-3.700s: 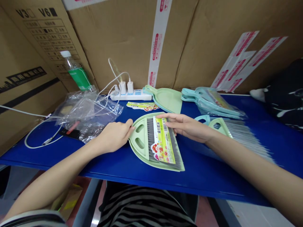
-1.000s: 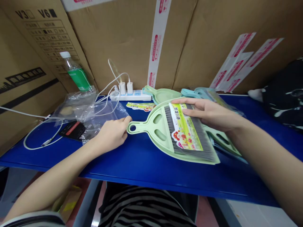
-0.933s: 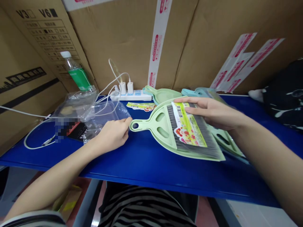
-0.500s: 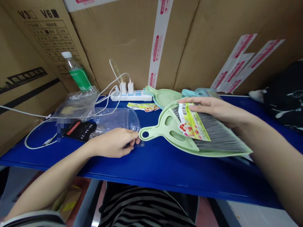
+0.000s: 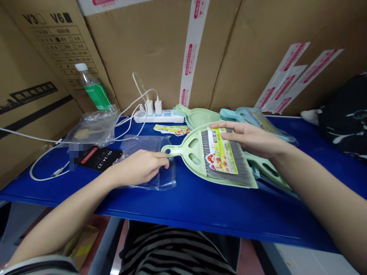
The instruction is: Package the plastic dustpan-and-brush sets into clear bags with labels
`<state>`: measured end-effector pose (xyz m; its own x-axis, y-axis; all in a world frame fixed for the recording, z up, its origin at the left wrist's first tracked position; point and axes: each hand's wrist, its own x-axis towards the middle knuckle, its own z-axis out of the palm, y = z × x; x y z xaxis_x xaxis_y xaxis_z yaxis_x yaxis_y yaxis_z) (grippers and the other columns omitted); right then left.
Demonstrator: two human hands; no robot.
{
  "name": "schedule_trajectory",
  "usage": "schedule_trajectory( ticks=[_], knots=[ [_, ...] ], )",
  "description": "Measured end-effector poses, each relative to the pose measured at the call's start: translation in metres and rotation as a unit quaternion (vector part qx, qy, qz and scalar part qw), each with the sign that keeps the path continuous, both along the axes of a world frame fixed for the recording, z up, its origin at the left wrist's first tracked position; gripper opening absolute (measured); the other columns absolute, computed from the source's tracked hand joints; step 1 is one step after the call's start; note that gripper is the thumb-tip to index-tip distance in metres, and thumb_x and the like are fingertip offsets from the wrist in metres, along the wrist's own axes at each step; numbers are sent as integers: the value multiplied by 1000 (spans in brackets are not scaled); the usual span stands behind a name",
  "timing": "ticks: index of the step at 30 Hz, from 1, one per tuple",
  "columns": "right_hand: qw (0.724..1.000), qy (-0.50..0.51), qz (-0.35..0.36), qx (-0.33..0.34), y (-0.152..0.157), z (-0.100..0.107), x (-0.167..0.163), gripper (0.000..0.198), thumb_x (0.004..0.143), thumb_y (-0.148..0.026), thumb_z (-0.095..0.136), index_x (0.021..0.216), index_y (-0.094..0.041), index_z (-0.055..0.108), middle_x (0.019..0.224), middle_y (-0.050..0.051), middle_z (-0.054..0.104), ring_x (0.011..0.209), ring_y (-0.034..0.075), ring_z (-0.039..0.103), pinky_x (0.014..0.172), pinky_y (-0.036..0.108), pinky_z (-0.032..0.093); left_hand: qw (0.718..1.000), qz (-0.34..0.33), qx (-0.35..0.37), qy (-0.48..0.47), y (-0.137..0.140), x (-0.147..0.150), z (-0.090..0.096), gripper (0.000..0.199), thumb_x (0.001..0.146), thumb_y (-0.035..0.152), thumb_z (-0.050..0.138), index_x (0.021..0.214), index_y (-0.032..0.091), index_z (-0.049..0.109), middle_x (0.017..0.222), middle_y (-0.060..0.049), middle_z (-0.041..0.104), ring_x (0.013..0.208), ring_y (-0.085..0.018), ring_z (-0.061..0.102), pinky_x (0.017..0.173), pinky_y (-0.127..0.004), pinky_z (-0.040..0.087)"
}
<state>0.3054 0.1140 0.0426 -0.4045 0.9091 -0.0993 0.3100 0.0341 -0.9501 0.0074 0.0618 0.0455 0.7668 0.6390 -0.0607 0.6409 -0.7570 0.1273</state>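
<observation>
A light green dustpan (image 5: 187,170) has a matching hand brush with grey bristles (image 5: 241,162) nested in it, and a yellow-and-white printed card (image 5: 222,154) lies across the bristles. My right hand (image 5: 248,137) grips this set at its far edge, thumb over the card. The looped handle end (image 5: 168,149) points left, close to the fingers of my left hand (image 5: 146,166). Those fingers are curled on a clear plastic bag (image 5: 164,177), whose film spreads beneath and around the hand. Exactly how the fingertips pinch the film is hidden.
Behind lie another green dustpan (image 5: 202,117), printed cards (image 5: 172,129) and a bagged blue set (image 5: 258,118). Another green brush (image 5: 268,168) is partly under my right arm. A phone (image 5: 101,157), power strip (image 5: 169,116), cables and bottle (image 5: 96,91) stand left, against cardboard walls.
The dustpan and brush set has shifted left and turned flatter, its handle now beside my left fingers. The plastic bag has spread toward me, uncovering more of the phone.
</observation>
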Motion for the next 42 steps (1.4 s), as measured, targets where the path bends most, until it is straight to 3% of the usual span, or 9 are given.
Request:
schedule_trajectory(
  ticks=[6, 17, 29, 36, 42],
  knots=[
    [1000, -3, 16, -15, 1, -6, -4, 49, 72, -45, 68, 115, -23, 63, 115, 9, 65, 98, 26, 63, 84, 42, 52, 998, -25, 7, 60, -4, 3, 2, 35, 79, 4, 38, 100, 22, 60, 102, -2, 62, 67, -14, 59, 61, -27, 42],
    [999, -36, 23, -18, 1, -7, -2, 51, 73, -46, 65, 118, -21, 59, 113, 10, 64, 99, 27, 62, 85, 44, 51, 995, -68, 6, 79, -5, 4, -2, 52, 82, 8, 42, 129, 30, 50, 106, -4, 61, 66, -13, 58, 59, -24, 42],
    [998, -50, 30, 3, 1, -7, -1, 53, 71, -48, 65, 117, -22, 60, 114, 10, 64, 97, 27, 62, 80, 42, 52, 994, -74, 18, 77, -5, 4, -2, 48, 86, 11, 43, 130, 30, 52, 99, -4, 64, 72, -15, 63, 60, -23, 43],
    [998, -48, 35, 2, 1, -7, -2, 52, 73, -48, 64, 118, -22, 60, 113, 10, 64, 99, 27, 61, 83, 45, 51, 996, -57, 34, 59, -5, 5, -6, 46, 86, 11, 45, 130, 21, 48, 107, -5, 68, 80, -17, 66, 66, -27, 47],
    [998, -52, 33, 0, 0, -5, -3, 54, 72, -49, 65, 118, -22, 59, 116, 10, 63, 101, 27, 61, 87, 45, 50, 993, -59, 79, 65, -3, 4, -9, 37, 88, 13, 44, 123, 18, 50, 93, -4, 70, 71, -17, 66, 59, -27, 45]
  ],
)
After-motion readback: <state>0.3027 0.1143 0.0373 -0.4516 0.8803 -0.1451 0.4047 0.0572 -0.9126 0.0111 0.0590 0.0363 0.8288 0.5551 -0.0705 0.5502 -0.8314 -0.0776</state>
